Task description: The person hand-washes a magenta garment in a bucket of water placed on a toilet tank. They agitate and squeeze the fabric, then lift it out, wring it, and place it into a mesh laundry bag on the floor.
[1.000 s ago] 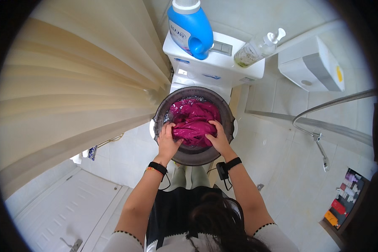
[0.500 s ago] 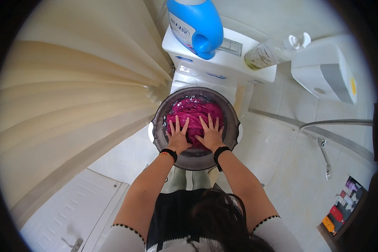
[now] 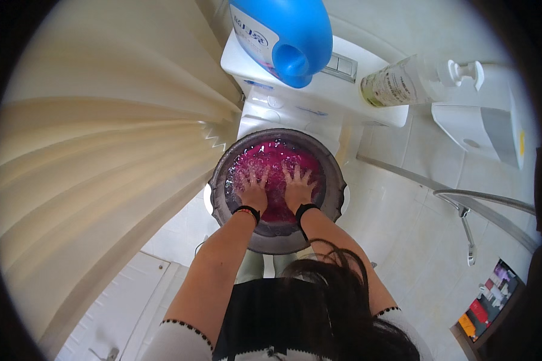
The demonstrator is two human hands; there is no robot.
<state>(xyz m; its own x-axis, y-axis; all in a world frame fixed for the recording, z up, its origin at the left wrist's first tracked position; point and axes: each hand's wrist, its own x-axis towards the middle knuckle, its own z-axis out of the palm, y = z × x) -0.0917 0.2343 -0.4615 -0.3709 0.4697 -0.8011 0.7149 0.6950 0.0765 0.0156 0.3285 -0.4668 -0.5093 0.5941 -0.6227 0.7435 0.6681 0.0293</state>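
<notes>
A dark translucent basin of water holds a magenta cloth. My left hand presses down on the cloth on the left side, its fingers spread and partly under rippling water. Beside it, my right hand lies on the cloth to the right, fingers likewise apart and dipped beneath the surface. Neither hand grips the fabric as far as the water lets me see. Both wrists wear dark bands, just over the basin's near part.
The basin rests on a white toilet. On its tank stand a blue jug and a clear pump bottle. A cream curtain hangs at left. To the right are a shower hose and a shelf of small packages.
My hands have pushed down from the cloth's surface into the water, which now ripples over the fingers and cloth. The view has shifted closer to the tank.
</notes>
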